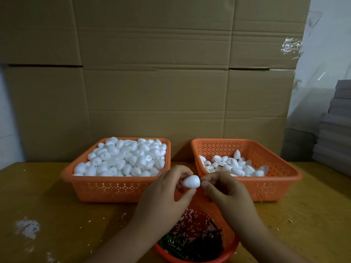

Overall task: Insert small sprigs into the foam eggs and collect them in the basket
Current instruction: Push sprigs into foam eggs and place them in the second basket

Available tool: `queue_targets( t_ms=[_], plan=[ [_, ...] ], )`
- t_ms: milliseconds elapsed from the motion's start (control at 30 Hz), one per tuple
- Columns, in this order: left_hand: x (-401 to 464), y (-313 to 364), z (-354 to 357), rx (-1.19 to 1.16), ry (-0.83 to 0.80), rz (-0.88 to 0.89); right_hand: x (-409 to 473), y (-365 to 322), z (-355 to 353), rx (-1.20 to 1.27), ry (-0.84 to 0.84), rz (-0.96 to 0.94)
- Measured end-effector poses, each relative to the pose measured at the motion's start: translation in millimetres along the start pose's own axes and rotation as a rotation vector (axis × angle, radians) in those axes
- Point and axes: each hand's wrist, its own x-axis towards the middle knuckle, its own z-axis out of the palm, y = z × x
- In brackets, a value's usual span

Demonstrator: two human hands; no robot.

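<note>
- A wooden counter (47, 196) carried three orange baskets.
- The left basket (114, 188) was heaped with foam eggs (121, 158); the right basket (275, 186) was partly filled.
- The near basket (218, 215) held dark sprigs (193, 245).
- The left hand (167, 194) gripped one egg (191, 181).
- The right hand (226, 188) pinched at the egg's tip; what it pinched was too small to tell.

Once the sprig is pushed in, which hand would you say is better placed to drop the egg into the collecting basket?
Probably the left hand: it already grips the foam egg, while the right hand pinches at the egg's tip. The part-filled basket lies on the right, so it must cross over.
</note>
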Motion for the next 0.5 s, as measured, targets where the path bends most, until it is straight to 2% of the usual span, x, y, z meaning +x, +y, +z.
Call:
queue_targets(
  t_ms=[500],
  plan=[
    [2.0,-4.2,1.9,-0.126,-0.047,-0.076,-1.4,1.1,1.5,0.043,-0.004,0.007]
  ],
)
